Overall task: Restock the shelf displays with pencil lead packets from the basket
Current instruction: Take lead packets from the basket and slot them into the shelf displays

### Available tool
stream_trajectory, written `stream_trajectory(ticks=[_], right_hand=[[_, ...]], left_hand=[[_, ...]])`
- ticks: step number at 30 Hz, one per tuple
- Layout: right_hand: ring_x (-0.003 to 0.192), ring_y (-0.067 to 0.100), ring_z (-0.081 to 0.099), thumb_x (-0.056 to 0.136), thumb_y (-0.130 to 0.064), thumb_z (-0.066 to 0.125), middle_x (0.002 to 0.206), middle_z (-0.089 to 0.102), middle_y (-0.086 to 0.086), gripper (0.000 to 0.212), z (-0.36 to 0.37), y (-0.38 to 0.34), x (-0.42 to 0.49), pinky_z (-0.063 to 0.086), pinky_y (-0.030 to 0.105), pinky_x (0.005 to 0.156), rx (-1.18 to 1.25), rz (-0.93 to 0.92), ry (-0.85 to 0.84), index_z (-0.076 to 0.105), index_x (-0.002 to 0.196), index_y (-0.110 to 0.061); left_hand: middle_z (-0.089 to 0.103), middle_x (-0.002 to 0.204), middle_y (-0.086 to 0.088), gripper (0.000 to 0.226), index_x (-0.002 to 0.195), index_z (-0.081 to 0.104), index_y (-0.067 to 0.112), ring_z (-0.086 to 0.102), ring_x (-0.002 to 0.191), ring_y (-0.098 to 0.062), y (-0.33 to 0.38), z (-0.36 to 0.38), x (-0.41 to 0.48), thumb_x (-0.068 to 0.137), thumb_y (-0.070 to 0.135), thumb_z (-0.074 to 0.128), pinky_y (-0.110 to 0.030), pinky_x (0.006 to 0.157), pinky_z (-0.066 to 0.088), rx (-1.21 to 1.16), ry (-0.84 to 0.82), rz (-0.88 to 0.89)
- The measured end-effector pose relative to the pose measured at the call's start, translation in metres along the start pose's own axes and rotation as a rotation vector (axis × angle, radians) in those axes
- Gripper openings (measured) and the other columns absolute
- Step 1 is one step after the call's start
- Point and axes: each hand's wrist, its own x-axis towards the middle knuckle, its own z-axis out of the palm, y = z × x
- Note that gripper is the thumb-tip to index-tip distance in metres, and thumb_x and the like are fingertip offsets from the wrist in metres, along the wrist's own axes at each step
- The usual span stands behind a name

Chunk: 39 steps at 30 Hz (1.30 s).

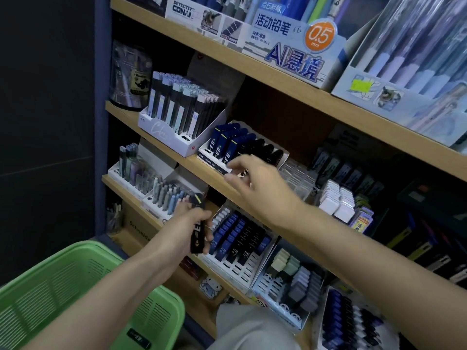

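Green basket (75, 286) sat low; left grip (195, 219) clasped a black lead packet (198, 234); right grip (249, 175) pinched a dark packet (244, 173) at the shelf (199, 161) edge.

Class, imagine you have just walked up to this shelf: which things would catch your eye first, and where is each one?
The bright green basket at lower left stands out, as does the orange 0.5 mm circle on the mechanical pencil box on the upper shelf. In the middle, the left hand grips black lead packets while the right hand reaches to the tray of blue and black packets.
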Motion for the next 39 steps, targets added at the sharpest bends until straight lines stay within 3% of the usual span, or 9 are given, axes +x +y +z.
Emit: stream_trajectory(ticks=[3, 8, 11, 16, 24, 32, 36, 39], right_hand=[[0.080, -0.006, 0.052, 0.095, -0.029, 0.053, 0.105, 0.055, -0.011, 0.033, 0.004, -0.009, -0.018, 0.043, 0.002, 0.075, 0.188, 0.021, -0.134, 0.054, 0.125, -0.016], [0.077, 0.016, 0.067, 0.088, -0.010, 0.065, 0.085, 0.065, 0.003, 0.011, 0.000, -0.006, -0.025, 0.057, 0.021, 0.072, 0.503, 0.162, -0.252, 0.063, 0.097, -0.016], [0.071, 0.010, 0.066, 0.088, -0.008, 0.064, 0.078, 0.065, 0.000, 0.011, -0.006, -0.003, -0.029, 0.058, 0.022, 0.069, 0.634, 0.234, -0.224, 0.060, 0.089, -0.018], [0.068, 0.009, 0.067, 0.089, -0.004, 0.060, 0.080, 0.064, 0.006, 0.010, -0.019, 0.012, -0.036, 0.056, 0.018, 0.066, 0.774, 0.356, -0.116, 0.059, 0.094, -0.013], [0.076, 0.010, 0.070, 0.087, -0.006, 0.064, 0.087, 0.067, 0.002, 0.017, -0.014, 0.025, -0.061, 0.056, 0.020, 0.070, 0.619, 0.358, -0.262, 0.059, 0.096, -0.020], [0.065, 0.004, 0.065, 0.090, -0.011, 0.060, 0.080, 0.068, 0.002, 0.014, -0.039, 0.034, -0.047, 0.053, 0.015, 0.066, 0.628, 0.297, 0.117, 0.064, 0.100, -0.020], [0.069, -0.002, 0.066, 0.092, -0.015, 0.060, 0.080, 0.068, -0.003, 0.014, -0.056, 0.050, -0.021, 0.055, 0.016, 0.069, 0.394, 0.243, 0.340, 0.064, 0.105, -0.019], [0.075, 0.004, 0.066, 0.093, -0.019, 0.060, 0.080, 0.064, -0.005, 0.012, -0.058, 0.059, -0.001, 0.052, 0.015, 0.075, 0.170, 0.196, 0.343, 0.065, 0.103, -0.021]], left_hand=[[0.057, 0.069, -0.006, 0.011, 0.104, 0.042, 0.017, 0.052, 0.055, -0.016, -0.001, 0.007, 0.001, 0.097, 0.018, 0.051, -0.032, 0.056, 0.045, 0.188, -0.047, 0.035], [0.059, 0.068, -0.006, 0.014, 0.100, 0.044, 0.013, 0.052, 0.052, -0.013, -0.001, 0.017, -0.007, 0.093, 0.012, 0.057, -0.025, 0.051, 0.045, 0.289, -0.049, 0.078], [0.059, 0.077, -0.004, 0.011, 0.098, 0.049, 0.008, 0.057, 0.066, -0.016, -0.001, 0.014, -0.008, 0.092, 0.009, 0.058, -0.027, 0.057, 0.048, 0.262, -0.069, 0.099], [0.062, 0.071, 0.001, 0.010, 0.096, 0.061, 0.008, 0.058, 0.067, -0.013, 0.000, 0.008, -0.011, 0.094, 0.014, 0.053, -0.026, 0.066, 0.050, 0.179, -0.043, 0.135], [0.063, 0.078, -0.003, 0.017, 0.102, 0.062, 0.010, 0.062, 0.072, -0.013, 0.005, 0.015, -0.004, 0.087, 0.018, 0.060, -0.024, 0.071, 0.051, 0.145, 0.069, 0.266], [0.066, 0.085, -0.008, 0.006, 0.095, 0.061, 0.013, 0.059, 0.065, -0.005, 0.013, 0.032, 0.013, 0.090, 0.013, 0.059, -0.013, 0.061, 0.050, 0.317, 0.063, 0.343], [0.061, 0.092, 0.007, 0.009, 0.099, 0.060, 0.023, 0.056, 0.080, -0.005, 0.020, 0.039, 0.034, 0.096, 0.018, 0.053, -0.012, 0.066, 0.044, 0.506, 0.099, 0.464], [0.054, 0.106, 0.013, 0.017, 0.113, 0.056, 0.024, 0.052, 0.082, 0.004, 0.026, 0.044, 0.049, 0.098, 0.021, 0.049, -0.003, 0.061, 0.040, 0.748, 0.107, 0.556]])
